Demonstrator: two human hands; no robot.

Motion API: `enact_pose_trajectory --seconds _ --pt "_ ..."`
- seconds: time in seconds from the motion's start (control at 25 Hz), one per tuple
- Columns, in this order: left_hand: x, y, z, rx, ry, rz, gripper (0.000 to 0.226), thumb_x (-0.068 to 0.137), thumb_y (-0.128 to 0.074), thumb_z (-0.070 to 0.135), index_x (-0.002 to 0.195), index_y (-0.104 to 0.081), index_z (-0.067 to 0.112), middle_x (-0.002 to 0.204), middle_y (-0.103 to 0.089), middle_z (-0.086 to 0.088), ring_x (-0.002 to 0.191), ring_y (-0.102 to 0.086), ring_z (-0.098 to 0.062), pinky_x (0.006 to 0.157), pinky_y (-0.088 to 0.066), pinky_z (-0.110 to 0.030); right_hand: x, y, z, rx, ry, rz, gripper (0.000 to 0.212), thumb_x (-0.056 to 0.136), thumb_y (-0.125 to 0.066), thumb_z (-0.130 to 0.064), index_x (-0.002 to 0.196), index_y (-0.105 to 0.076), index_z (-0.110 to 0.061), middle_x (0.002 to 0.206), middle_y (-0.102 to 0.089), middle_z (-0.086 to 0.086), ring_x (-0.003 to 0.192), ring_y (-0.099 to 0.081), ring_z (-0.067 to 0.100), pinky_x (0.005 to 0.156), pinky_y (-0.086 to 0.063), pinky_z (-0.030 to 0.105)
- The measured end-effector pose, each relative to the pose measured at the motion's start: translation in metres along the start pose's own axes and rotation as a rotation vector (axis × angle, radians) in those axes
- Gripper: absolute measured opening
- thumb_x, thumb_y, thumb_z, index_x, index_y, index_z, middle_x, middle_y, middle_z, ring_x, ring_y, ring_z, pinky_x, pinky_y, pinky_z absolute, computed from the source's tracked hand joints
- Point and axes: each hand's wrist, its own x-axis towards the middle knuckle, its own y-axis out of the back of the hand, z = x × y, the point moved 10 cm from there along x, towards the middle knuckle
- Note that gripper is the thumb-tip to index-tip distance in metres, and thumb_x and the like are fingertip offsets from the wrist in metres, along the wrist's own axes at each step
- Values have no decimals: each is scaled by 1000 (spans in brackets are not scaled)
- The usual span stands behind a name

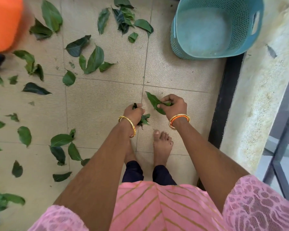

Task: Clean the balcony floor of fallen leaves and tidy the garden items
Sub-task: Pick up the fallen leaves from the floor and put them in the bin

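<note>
Fingers [162,101] of the right hand [173,107] are curled round a long green leaf [153,101], pinching it near its stalk end so that the blade points away from the wrist. The left hand [133,114] is closed in a fist on a crumpled bunch of green leaves [144,120], with dark tips showing above and below the fist. Both hands hang low over the beige tiled balcony floor [107,100], just ahead of the person's bare foot [162,144].

Landmark: the teal perforated plastic basket [215,27], tilted on its side. Its visible interior appears to hold no leaves, which suggests the task is at an early stage. Both hands are well apart from the basket, on the side nearer the person. The scattered green leaves [92,59] lie mostly across the floor on the side away from the basket's open mouth, reaching as far as the orange plastic container [3,22] at the far edge of view. A single leaf [272,51] rests on the pale concrete ledge [257,97] just beside the basket.

Risks, as judged: the left fist looks full, so loose tips may slip out during the carry. The tilted basket may spill leaves back onto the floor or roll when loaded. The leaf on the ledge is easily overlooked. Leaves underfoot could be trodden on.
</note>
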Motion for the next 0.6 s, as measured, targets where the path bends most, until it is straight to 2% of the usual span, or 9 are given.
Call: enact_pose_trajectory --seconds 0.12,0.2,0.28,0.36,0.48,0.52,0.6 --pt "-42 -11 17 -122 -41 -96 40 87 -45 -11 121 -55 9 112 -62 -21 95 -61 -34 84 -54 -48 -43 -10 -32 24 -11 -117 16 73 -76 -4 82 -66 -12 71 -65 -2 53 -56 2 51 -48 17" --pt "-67 -8 26 -157 -35 -137 44 83 -41 -16 118 -56 5 107 -61 -23 94 -61 -37 81 -54 -54 -65 -13 -58 37 6 -207 15 76 -71 2 80 -68 -13 71 -65 -2 50 -57 -4 49 -47 14" --pt "-90 5 37 -201 -27 -166 38 82 -40 -17 111 -57 1 100 -61 -23 86 -61 -37 69 -58 -50 -85 -16 -86 82 -11 -352 18 79 -65 8 88 -69 -8 72 -65 1 56 -60 0 55 -51 14" --pt "-109 17 49 -204 -23 -195 33 84 -40 -15 109 -57 -3 98 -61 -23 77 -62 -33 60 -58 -41 -98 -20 -111 48 -12 -446 21 82 -60 11 93 -69 -4 74 -64 1 64 -62 10 62 -54 15" --pt "-128 34 68 -239 -36 -215 29 87 -48 -9 114 -58 -6 94 -63 -21 71 -63 -28 55 -59 -33 -101 -15 -149 -69 36 -347 25 76 -69 3 75 -67 -23 75 -64 1 73 -64 21 73 -58 34" --pt "-133 38 75 -253 -47 -218 27 88 -53 -5 115 -58 -7 92 -64 -21 71 -65 -28 54 -58 -31 -101 -13 -159 -69 26 -304 28 73 -72 1 74 -64 -25 73 -63 4 69 -63 22 69 -59 37" --pt "-141 47 88 -271 -66 -221 28 87 -65 6 112 -60 -5 88 -67 -19 70 -66 -27 55 -57 -29 -102 -13 -182 -98 30 -250 30 71 -69 3 81 -56 -22 70 -61 6 58 -57 17 54 -54 28"
